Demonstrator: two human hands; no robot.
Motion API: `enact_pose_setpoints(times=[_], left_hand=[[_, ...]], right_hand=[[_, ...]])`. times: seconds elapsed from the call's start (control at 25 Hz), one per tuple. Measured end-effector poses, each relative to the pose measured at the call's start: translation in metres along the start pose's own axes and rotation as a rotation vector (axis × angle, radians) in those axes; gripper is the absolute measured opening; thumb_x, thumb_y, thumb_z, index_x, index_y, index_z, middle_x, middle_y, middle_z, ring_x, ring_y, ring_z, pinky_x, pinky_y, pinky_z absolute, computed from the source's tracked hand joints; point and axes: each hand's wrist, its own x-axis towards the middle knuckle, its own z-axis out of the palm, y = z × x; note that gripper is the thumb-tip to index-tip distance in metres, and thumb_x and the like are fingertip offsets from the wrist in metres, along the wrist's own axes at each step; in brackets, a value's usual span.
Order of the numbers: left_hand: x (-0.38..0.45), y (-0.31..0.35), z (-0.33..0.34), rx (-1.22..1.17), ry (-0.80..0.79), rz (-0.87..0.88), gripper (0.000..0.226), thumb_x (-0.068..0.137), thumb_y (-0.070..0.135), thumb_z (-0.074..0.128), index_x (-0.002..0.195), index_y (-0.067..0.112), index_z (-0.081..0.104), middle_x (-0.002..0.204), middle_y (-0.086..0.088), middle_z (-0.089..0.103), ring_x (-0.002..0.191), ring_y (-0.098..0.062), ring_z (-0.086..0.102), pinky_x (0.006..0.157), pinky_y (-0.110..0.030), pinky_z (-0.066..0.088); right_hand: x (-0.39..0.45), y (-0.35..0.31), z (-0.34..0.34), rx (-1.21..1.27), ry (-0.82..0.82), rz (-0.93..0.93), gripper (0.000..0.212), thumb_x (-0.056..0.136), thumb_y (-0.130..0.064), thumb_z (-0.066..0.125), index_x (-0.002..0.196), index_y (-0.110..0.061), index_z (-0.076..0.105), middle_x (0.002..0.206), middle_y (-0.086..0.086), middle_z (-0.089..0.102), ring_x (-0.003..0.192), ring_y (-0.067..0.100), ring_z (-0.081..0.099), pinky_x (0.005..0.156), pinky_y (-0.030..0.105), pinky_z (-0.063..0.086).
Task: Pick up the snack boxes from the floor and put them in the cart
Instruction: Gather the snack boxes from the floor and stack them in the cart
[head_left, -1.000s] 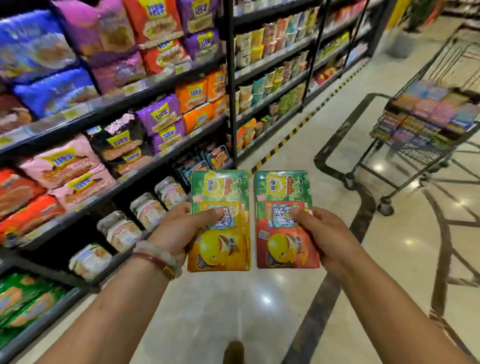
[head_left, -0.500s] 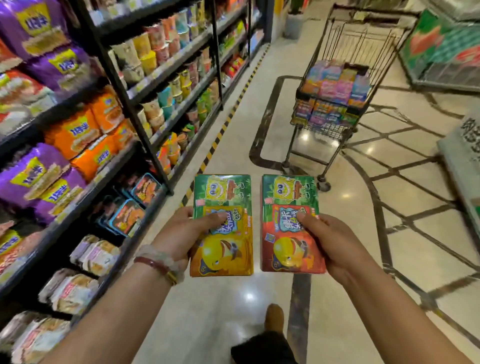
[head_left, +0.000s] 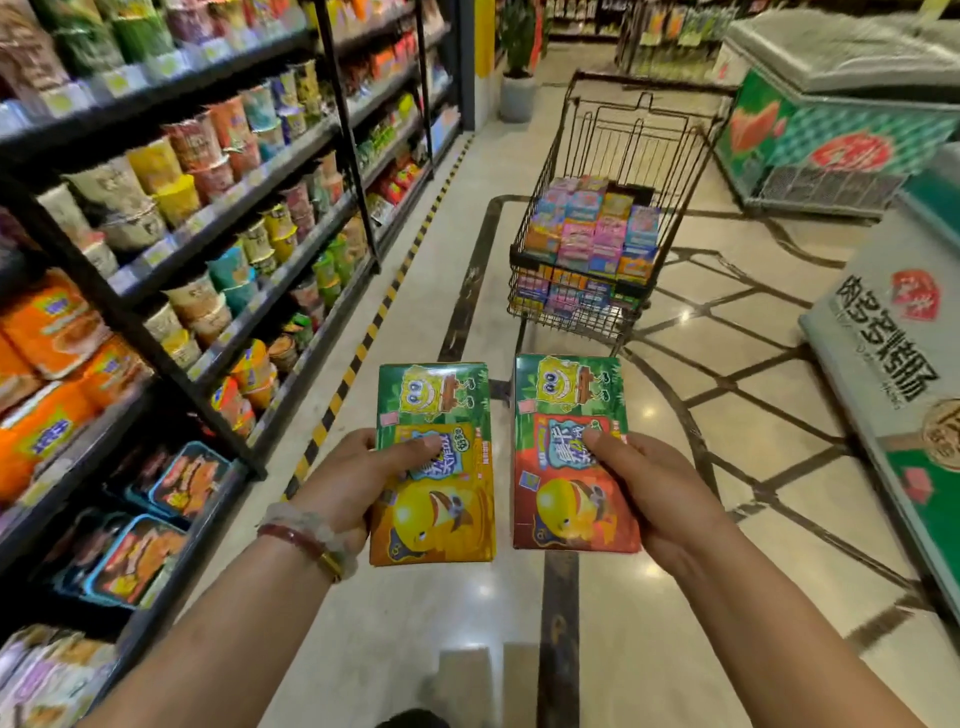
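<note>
Head view: now swung to face the black wire shopping cart (head_left: 613, 218) straight ahead, nearer than before. Left hand (head_left: 353, 478) pinching green-and-yellow snack box (head_left: 434, 467); right hand (head_left: 654, 483) pinching green-and-red snack box (head_left: 571, 457). Carrying, drop-off next.

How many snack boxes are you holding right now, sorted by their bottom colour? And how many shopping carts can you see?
Orange-bottomed snack box, held in the left hand: 1
Red-bottomed snack box, held in the right hand: 1
Shopping cart, already holding many small boxes, too blurred to count: 1
Total: 2 held boxes and 1 cart, 3 things.
</note>
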Motion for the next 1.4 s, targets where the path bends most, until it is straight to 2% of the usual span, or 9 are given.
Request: enact_pose_setpoints(times=[0.08,0.2,0.36,0.48,0.64,0.76,1.12,1.32,1.4], left_hand=[[0.022,0.015,0.014,0.018,-0.036,0.002,0.054,0.055,0.020,0.074,0.105,0.002,0.062,0.094,-0.018,0.072,0.079,-0.032,0.071,0.072,-0.047,0.058],[0.064,0.036,0.031,0.048,-0.076,-0.003,0.044,0.057,0.020,0.072,0.099,0.005,0.065,0.091,-0.017,0.073,0.074,-0.030,0.071,0.070,-0.045,0.059],[0.134,0.065,0.050,0.088,-0.142,-0.021,0.056,0.059,0.019,0.072,0.111,0.001,0.062,0.099,-0.019,0.071,0.085,-0.034,0.070,0.073,-0.046,0.058],[0.188,0.095,0.062,0.091,-0.202,-0.025,0.051,0.060,0.017,0.071,0.108,0.001,0.063,0.095,-0.019,0.072,0.076,-0.031,0.071,0.066,-0.043,0.059],[0.265,0.141,0.076,0.122,-0.276,-0.041,0.053,0.059,0.018,0.071,0.109,0.002,0.063,0.096,-0.018,0.072,0.075,-0.030,0.071,0.064,-0.041,0.060],[0.316,0.168,0.086,0.135,-0.309,-0.038,0.050,0.060,0.017,0.071,0.107,0.004,0.064,0.095,-0.017,0.072,0.075,-0.028,0.072,0.062,-0.038,0.060],[0.422,0.215,0.127,0.188,-0.345,-0.058,0.061,0.058,0.020,0.073,0.115,0.002,0.061,0.101,-0.018,0.071,0.086,-0.034,0.070,0.068,-0.043,0.059],[0.481,0.240,0.168,0.176,-0.338,-0.042,0.053,0.060,0.019,0.071,0.110,0.003,0.063,0.098,-0.018,0.072,0.079,-0.031,0.071,0.066,-0.042,0.060],[0.506,0.252,0.184,0.181,-0.323,-0.040,0.054,0.060,0.018,0.072,0.111,0.003,0.063,0.099,-0.018,0.072,0.081,-0.033,0.071,0.068,-0.044,0.059]], right_hand=[[0.019,-0.011,-0.010,-0.005,0.024,-0.005,0.023,0.086,-0.020,0.065,0.098,-0.001,0.065,0.088,0.017,0.074,0.067,0.023,0.071,0.062,0.034,0.060],[0.053,-0.028,-0.022,0.011,0.074,-0.015,0.020,0.087,-0.020,0.064,0.097,-0.002,0.065,0.087,0.017,0.074,0.064,0.022,0.071,0.060,0.033,0.059],[0.106,-0.056,-0.032,0.037,0.155,-0.037,0.018,0.087,-0.020,0.064,0.095,-0.004,0.066,0.083,0.015,0.074,0.062,0.021,0.070,0.062,0.034,0.059],[0.148,-0.086,-0.036,0.057,0.215,-0.059,0.018,0.085,-0.021,0.065,0.091,-0.004,0.066,0.082,0.014,0.074,0.062,0.021,0.070,0.063,0.036,0.058],[0.209,-0.124,-0.032,0.096,0.284,-0.051,0.041,0.068,-0.029,0.070,0.100,-0.003,0.065,0.090,0.017,0.074,0.069,0.025,0.071,0.069,0.041,0.060],[0.251,-0.143,-0.030,0.109,0.317,-0.051,0.049,0.066,-0.032,0.069,0.105,-0.004,0.064,0.093,0.015,0.074,0.073,0.025,0.072,0.071,0.041,0.060],[0.340,-0.186,-0.054,0.184,0.403,-0.056,0.043,0.067,-0.031,0.069,0.100,-0.005,0.066,0.091,0.015,0.074,0.069,0.024,0.072,0.068,0.042,0.059],[0.410,-0.224,-0.084,0.210,0.364,-0.051,0.044,0.067,-0.030,0.069,0.101,-0.003,0.066,0.090,0.017,0.074,0.068,0.024,0.072,0.064,0.040,0.060],[0.439,-0.245,-0.097,0.225,0.349,-0.052,0.033,0.074,-0.027,0.068,0.097,-0.003,0.065,0.085,0.015,0.074,0.063,0.023,0.071,0.059,0.037,0.060]])
